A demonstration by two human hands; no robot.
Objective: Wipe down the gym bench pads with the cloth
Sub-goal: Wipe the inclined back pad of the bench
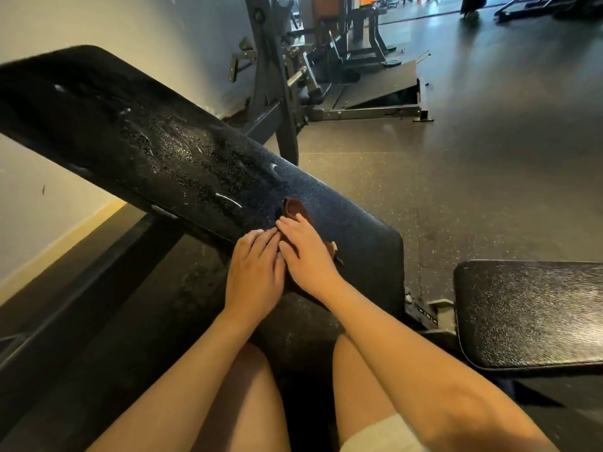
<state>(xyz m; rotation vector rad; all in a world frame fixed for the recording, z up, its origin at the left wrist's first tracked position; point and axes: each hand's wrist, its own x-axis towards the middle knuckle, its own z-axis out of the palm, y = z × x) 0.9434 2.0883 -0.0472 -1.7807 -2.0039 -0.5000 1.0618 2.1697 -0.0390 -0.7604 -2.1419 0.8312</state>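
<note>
A long black back pad [146, 138] slopes from upper left down to the centre, wet with droplets and streaks along its middle. A small dark reddish-brown cloth [295, 208] lies on its lower part. My right hand [306, 256] presses flat on the cloth and covers most of it. My left hand [256, 269] rests beside it at the pad's near edge, fingertips touching the cloth's edge. The black seat pad [528, 314] sits level at the right, apart from both hands.
A dark metal weight machine [277, 93] with a slanted footplate [381, 86] stands behind the bench. A pale wall [39, 223] runs along the left. Speckled rubber floor [489, 158] spreads to the right. A person's legs [471, 4] show at the far top. My knees are below.
</note>
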